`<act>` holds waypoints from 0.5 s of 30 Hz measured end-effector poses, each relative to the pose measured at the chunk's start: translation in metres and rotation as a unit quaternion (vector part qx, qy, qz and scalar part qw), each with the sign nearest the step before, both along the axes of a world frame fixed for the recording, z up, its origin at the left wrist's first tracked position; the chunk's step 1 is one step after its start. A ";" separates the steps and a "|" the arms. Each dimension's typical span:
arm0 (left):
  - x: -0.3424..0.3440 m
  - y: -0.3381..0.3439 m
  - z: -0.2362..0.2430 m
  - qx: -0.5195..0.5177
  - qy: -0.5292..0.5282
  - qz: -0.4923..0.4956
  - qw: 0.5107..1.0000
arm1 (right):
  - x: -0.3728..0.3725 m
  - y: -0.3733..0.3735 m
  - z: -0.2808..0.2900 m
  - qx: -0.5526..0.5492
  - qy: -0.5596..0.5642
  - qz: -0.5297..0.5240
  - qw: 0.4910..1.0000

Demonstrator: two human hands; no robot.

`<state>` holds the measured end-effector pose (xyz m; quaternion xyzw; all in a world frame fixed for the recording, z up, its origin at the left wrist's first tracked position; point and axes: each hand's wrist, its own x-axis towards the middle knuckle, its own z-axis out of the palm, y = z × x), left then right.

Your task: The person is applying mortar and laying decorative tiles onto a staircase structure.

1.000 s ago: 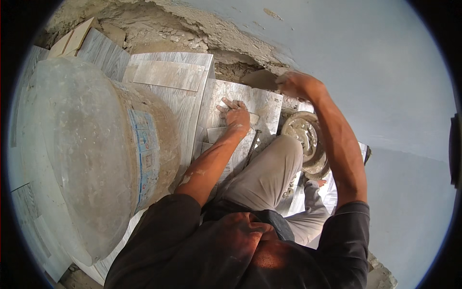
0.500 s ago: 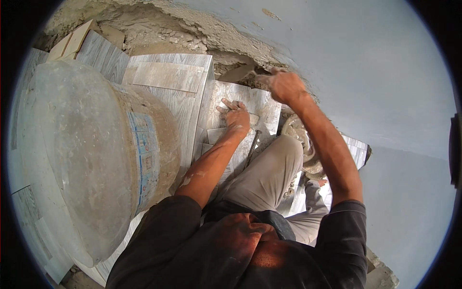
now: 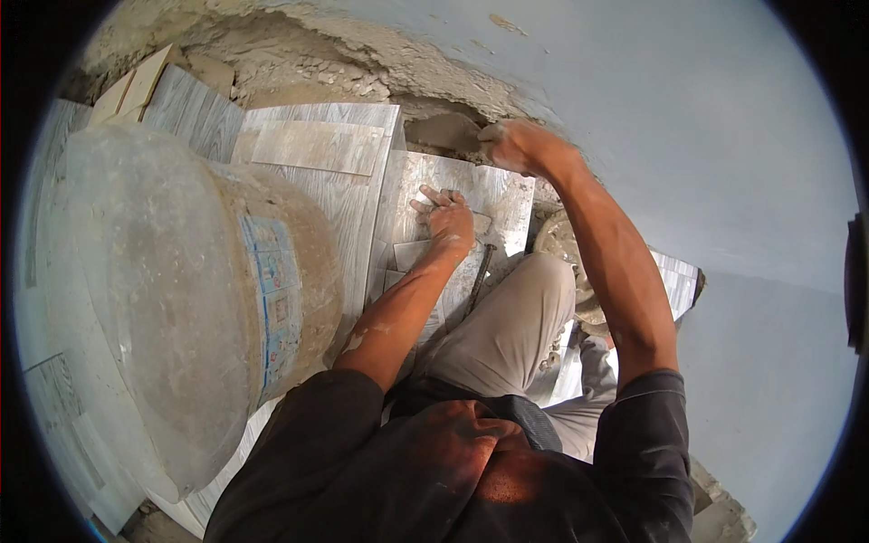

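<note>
- The trowel [image 3: 445, 133] is held by the right hand [image 3: 523, 147]; its grip is closed, with the handle mostly hidden inside it.
- The trowel's blade is set over the rough gap [image 3: 416, 109] along the foot of the wall [image 3: 724, 172], just beyond the far edge of the tile [image 3: 507, 192].
- The tile is covered in part by the left hand [image 3: 445, 219], which is laid on it palm down; its grip is open, with the fingers spread.
- Whether the small pale piece [image 3: 482, 222] beside that palm is touched cannot be told.
- A slim dark bar [image 3: 482, 271] is seen between the left forearm and the knee [image 3: 543, 281].
- The bowl [image 3: 554, 237], with wet mortar in it, is partly hidden by the right forearm.
- The left side is filled by a big cloudy tub [image 3: 172, 299].
- A strip [image 3: 317, 145] is laid on the neighbouring tiling [image 3: 330, 204].
</note>
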<state>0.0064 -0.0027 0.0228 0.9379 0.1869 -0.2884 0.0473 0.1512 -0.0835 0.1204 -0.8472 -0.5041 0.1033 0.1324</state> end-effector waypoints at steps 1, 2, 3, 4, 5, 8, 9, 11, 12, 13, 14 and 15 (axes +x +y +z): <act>-0.001 0.000 0.007 -0.008 0.022 -0.002 1.000 | 0.001 0.003 0.008 -0.073 0.090 -0.044 0.992; -0.001 -0.001 0.007 -0.008 0.023 -0.008 1.000 | 0.003 0.003 0.017 -0.146 0.180 -0.088 0.969; -0.002 0.002 0.005 -0.004 0.023 -0.010 1.000 | 0.003 0.001 0.026 -0.144 0.182 -0.088 0.969; -0.004 0.005 0.001 -0.001 0.024 -0.010 1.000 | 0.005 -0.008 0.036 -0.205 0.192 -0.109 0.953; -0.005 0.008 -0.006 0.000 0.027 -0.007 1.000 | 0.005 -0.016 0.045 -0.267 0.201 -0.128 0.934; -0.004 0.010 -0.019 0.023 -0.024 0.026 0.999 | -0.003 -0.050 0.056 -0.314 0.178 -0.110 0.926; 0.001 0.001 -0.010 0.002 -0.037 0.035 0.999 | -0.003 -0.079 0.044 -0.219 0.074 -0.085 0.969; -0.002 0.000 -0.009 -0.013 -0.043 0.052 0.998 | -0.019 -0.087 0.038 -0.116 -0.026 -0.049 0.992; -0.004 0.004 -0.012 -0.003 -0.039 0.052 0.998 | -0.035 -0.071 0.045 -0.170 -0.020 -0.083 0.982; -0.006 0.007 -0.014 0.005 -0.035 0.051 0.998 | -0.048 -0.055 0.048 -0.224 -0.014 -0.120 0.967; -0.005 0.007 -0.012 0.005 -0.038 0.047 0.998 | -0.055 -0.047 0.037 -0.246 -0.048 -0.121 0.960; -0.003 0.005 -0.008 0.005 -0.014 0.016 1.000 | -0.058 -0.044 0.023 -0.266 -0.073 -0.122 0.953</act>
